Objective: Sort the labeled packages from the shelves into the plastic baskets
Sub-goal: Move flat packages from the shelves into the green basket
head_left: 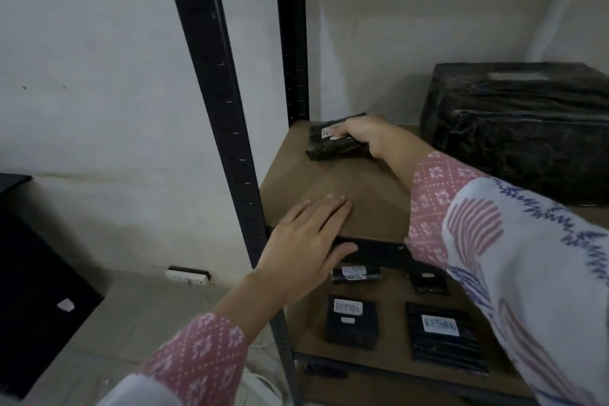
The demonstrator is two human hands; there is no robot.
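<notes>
Pick-up step: right hand (361, 133) is grasping a small black package (333, 143) at the back of the upper shelf (346, 188), left hand (306, 234) flat & loose on the shelf edge w/ nothing held; next, prob. lift it out to a basket.

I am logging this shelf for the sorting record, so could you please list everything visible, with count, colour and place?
small package: one, black with a white label, back left of the upper shelf, under the right hand
large wrapped package: one, black, upper shelf, right
labelled packages: four, black with white labels, lower shelf
shelf boards: two, brown
rack posts: black
box: one, black, floor, left
wall: white
left hand: flat on the upper shelf's front edge
right hand: holds the small package
</notes>
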